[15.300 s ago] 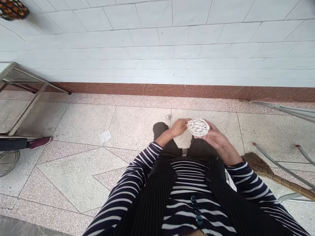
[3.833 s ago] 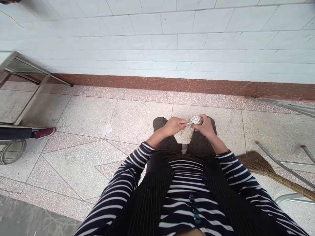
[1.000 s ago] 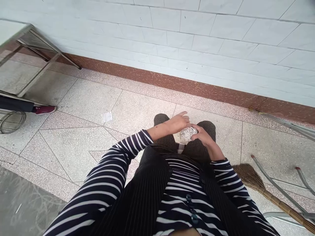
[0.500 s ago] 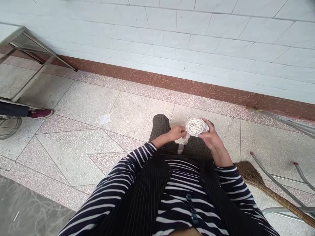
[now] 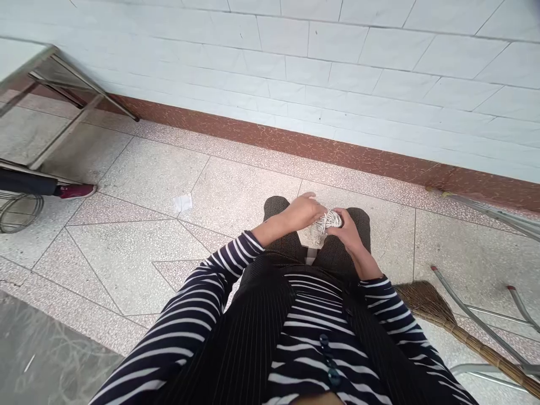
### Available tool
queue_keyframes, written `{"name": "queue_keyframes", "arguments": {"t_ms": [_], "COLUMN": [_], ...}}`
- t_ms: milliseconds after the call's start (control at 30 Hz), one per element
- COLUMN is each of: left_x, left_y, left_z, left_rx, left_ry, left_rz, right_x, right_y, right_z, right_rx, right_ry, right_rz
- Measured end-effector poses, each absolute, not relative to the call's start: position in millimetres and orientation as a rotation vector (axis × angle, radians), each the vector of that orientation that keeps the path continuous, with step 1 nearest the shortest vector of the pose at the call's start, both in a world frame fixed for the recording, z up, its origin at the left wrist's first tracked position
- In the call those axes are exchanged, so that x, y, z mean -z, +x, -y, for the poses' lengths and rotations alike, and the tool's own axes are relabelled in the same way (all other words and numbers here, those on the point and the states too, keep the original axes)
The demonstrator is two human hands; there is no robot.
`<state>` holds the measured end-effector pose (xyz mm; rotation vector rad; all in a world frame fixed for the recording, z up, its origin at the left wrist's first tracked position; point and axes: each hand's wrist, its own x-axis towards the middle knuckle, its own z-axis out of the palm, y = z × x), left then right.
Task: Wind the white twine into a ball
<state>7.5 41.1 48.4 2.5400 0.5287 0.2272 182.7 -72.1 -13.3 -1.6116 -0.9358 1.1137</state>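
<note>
A ball of white cord [image 5: 328,221], wound in many strands, is held above my lap between my knees. My right hand [image 5: 348,229] wraps its right side, with the thumb on the near side and the fingers on the far side. My left hand [image 5: 304,212] is bent over the left side of the ball, touching the cord. Its fingertips are partly hidden, and one finger stands out on the far side. No loose strand can be made out between the hands.
To the right, a straw broom [image 5: 426,298] lies by a metal-legged chair [image 5: 468,306]. Long poles [image 5: 489,205] rest along the wall base. At left are a metal-framed table [image 5: 95,90], a person's red shoe [image 5: 78,191] and a wire basket [image 5: 21,212]. White paper [image 5: 183,202] lies on the floor.
My left hand has moved from the ball's left end up and over its left side, raising one finger. My right hand has turned the ball and shifted slightly left.
</note>
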Motion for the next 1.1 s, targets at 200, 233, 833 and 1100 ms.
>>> {"name": "queue_keyframes", "arguments": {"t_ms": [200, 233, 833, 1100], "left_x": [-25.5, -17.3, -30.5, -26.2], "left_y": [17.0, 18.0, 11.3, 16.6], "left_z": [-64.8, -65.2, -43.5, -57.4], "left_rx": [-0.297, -0.292, -0.197, -0.165], "left_ry": [2.409, 2.345, 2.256, 2.581], "left_rz": [-0.593, -0.640, -0.621, -0.447], "right_x": [-11.6, -16.9, -9.5, -13.8], "right_y": [174.6, 174.2, 211.2, 213.4], "right_z": [87.5, 88.6, 40.3, 67.1], "right_rx": [-1.573, -1.583, -0.711, -1.699], "right_ry": [-1.206, -1.162, -1.868, -1.433], "right_rz": [0.577, 0.560, 1.095, 0.916]}}
